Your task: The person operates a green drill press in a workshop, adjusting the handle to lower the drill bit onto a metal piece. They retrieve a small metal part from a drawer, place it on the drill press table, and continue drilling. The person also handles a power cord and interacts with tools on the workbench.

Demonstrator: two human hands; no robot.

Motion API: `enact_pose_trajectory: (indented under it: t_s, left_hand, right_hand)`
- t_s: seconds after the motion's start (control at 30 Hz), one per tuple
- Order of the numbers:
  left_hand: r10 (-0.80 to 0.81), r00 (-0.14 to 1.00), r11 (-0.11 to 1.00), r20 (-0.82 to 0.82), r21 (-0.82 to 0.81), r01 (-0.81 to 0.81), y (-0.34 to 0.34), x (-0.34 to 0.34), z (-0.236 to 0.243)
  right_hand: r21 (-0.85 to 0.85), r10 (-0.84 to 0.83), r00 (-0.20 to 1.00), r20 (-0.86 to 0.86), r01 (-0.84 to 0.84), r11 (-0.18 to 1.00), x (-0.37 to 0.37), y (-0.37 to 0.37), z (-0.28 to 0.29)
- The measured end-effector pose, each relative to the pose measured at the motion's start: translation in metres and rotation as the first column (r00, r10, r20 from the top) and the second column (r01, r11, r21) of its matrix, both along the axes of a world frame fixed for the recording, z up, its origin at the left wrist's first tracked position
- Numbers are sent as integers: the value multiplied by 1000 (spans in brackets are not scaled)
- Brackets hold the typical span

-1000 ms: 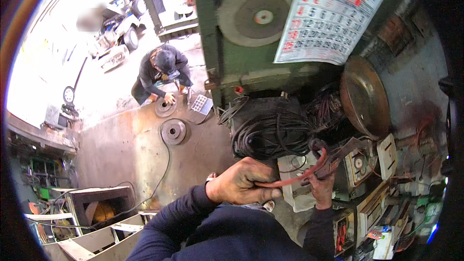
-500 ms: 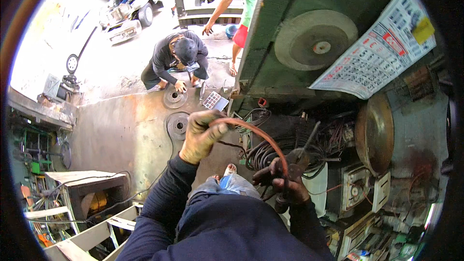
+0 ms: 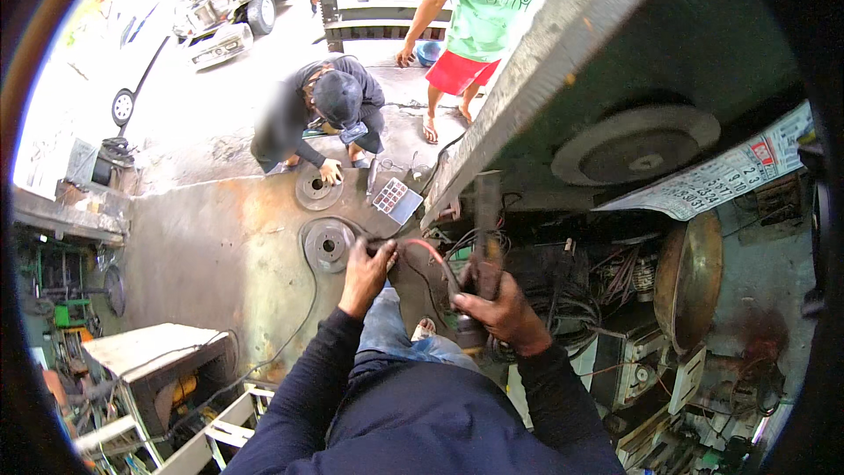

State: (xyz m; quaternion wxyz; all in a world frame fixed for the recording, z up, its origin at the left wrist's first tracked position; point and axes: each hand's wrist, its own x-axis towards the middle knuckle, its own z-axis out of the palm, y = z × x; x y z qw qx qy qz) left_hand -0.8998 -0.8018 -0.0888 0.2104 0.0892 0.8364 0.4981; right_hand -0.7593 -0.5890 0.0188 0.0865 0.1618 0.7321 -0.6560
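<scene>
With the left hand [image 3: 365, 280], closing curled fingers around one end of a red cable [image 3: 431, 251]; with the right hand [image 3: 503, 310], clutching a dark, bar-shaped tool [image 3: 487, 233], too blurred to name further.

Bending the cable in a short arc between both hands, in front of the body, and bringing its other end in beside the tool, hiding any join between them. Seeming to have the gathering-up done, but setting neither down yet. Overlapping the nearer brake disc [image 3: 338, 259] in view with the left fingertips, showing no clear contact; farther out, looking onto a second brake disc [image 3: 309, 197] under a crouching co-worker's hand [image 3: 331, 171], an open compartment box [image 3: 397, 202] nearby and, rightward, heaped black cables [image 3: 576, 303] before a metal basin [image 3: 690, 281].
</scene>
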Motion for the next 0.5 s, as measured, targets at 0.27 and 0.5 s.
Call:
enact_pose_trajectory:
  t_s: [0.27, 0.5]
  left_hand:
    - [-374, 257, 804, 891, 450, -388, 22, -99, -10]
    - [-433, 0, 857, 901, 412, -308, 58, -191, -56]
  right_hand:
    - [319, 87, 952, 295, -184, 930, -178, -16, -88]
    - [605, -123, 992, -37, 120, 787, -204, -7, -98]
